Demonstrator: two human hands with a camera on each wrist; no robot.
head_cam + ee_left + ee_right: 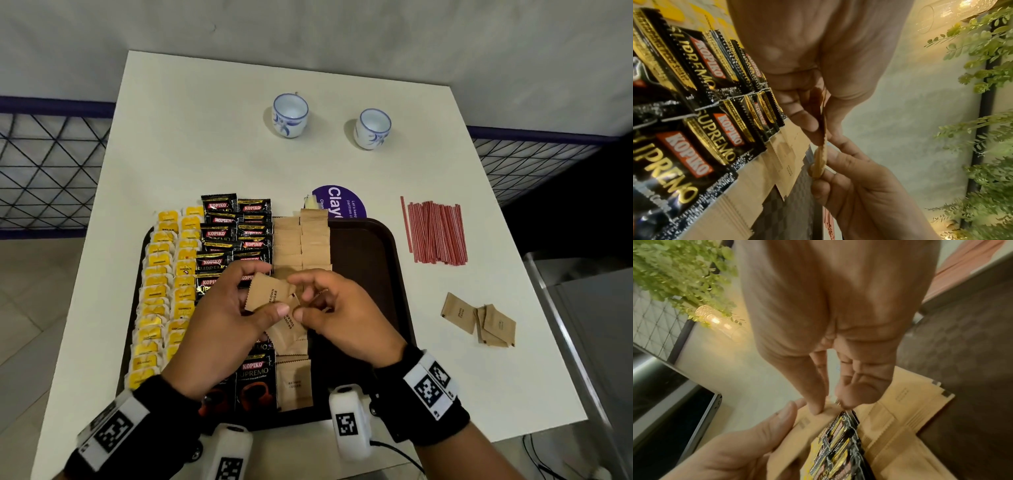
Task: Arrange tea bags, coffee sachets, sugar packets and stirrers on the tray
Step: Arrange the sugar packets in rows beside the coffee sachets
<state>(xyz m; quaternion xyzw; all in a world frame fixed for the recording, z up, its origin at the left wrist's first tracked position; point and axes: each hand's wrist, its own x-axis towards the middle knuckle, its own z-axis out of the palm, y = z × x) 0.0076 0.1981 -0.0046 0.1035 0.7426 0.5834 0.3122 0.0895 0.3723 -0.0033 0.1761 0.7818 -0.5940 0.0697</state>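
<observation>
Lowest in the head view: two wrists in black bands carrying white marker blocks. Just above them, centre frame, left hand (219, 315) and right hand (337, 313) meet over the dark brown tray (380, 274). Left thumb and fingers curl around a small stack of brown sugar packets (270, 296); the left wrist view shows the stack edge-on, pinched. Right hand's fingertips pinch the right edge of the same stack, fingers curled.

Tray beneath the hands, left to right: two columns of yellow tea bags (161, 291), two columns of black Kopiko coffee sachets (236, 236), then two columns of laid sugar packets (301, 240). The right part of the tray shows bare.

On the white table (205, 137), lower right of frame: a few loose sugar packets (479, 320), apart from the tray. Above them, a bundle of red-and-white stirrers (435, 233), off the tray. A purple round sticker (339, 202) peeks out at the tray's top edge. Farthest, upper centre: two white-and-blue cups (290, 114), well apart from everything.
</observation>
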